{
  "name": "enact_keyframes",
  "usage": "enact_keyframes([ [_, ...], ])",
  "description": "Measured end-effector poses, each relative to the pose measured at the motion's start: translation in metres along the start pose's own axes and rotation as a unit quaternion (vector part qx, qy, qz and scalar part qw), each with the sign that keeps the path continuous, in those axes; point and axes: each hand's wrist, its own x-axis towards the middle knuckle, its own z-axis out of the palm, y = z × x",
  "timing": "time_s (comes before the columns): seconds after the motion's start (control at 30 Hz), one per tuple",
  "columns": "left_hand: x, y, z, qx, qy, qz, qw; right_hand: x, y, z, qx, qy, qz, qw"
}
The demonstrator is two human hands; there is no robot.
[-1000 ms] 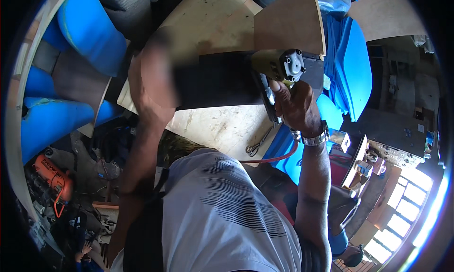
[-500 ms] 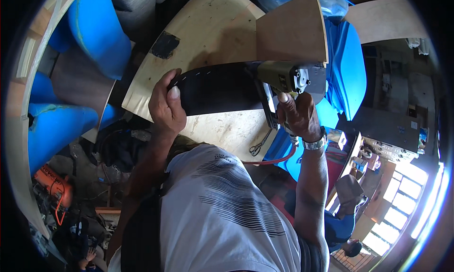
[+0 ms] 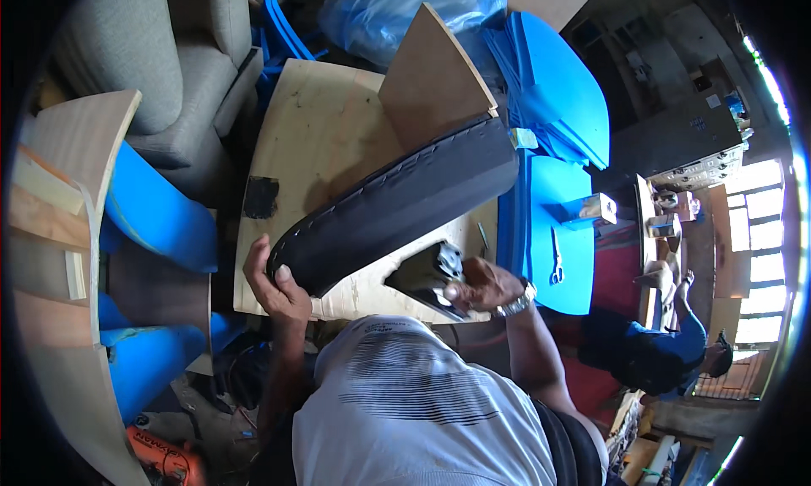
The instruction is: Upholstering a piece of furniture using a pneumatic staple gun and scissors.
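Note:
A long black-covered panel [image 3: 397,199] lies slantwise across a wooden board tabletop [image 3: 325,106], a row of staples along its far edge. My left hand [image 3: 280,287] grips its near left end, thumb on top and fingers at the edge. In my right hand [image 3: 490,285] is a staple gun [image 3: 422,275], held apart from the panel, over the near edge of the tabletop. The gun's lower part is dark and partly hidden by my fingers.
A brown board [image 3: 435,81] stands upright behind the panel. Blue foam sheets [image 3: 553,97] are stacked on the right, with scissors [image 3: 557,262] and a small box [image 3: 596,209] there. Blue-padded pieces [image 3: 156,207] stand left. A person [image 3: 650,351] is at the far right.
The staple gun has come off the panel and moved down toward me. The panel now lies more slanted, its right end farther away. My left hand keeps its hold; the head view has shifted.

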Motion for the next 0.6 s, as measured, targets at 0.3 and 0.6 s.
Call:
enact_keyframes([
  [0.3,-0.007,-0.009,0.002,0.001,0.044,-0.061,0.997,-0.048,0.332,0.142,-0.083,0.272,0.218,0.934],
  [0.6,-0.068,-0.011,-0.003,-0.03,0.138,-0.351,0.926,-0.017,0.386,0.156,-0.097,0.239,0.323,0.91],
])
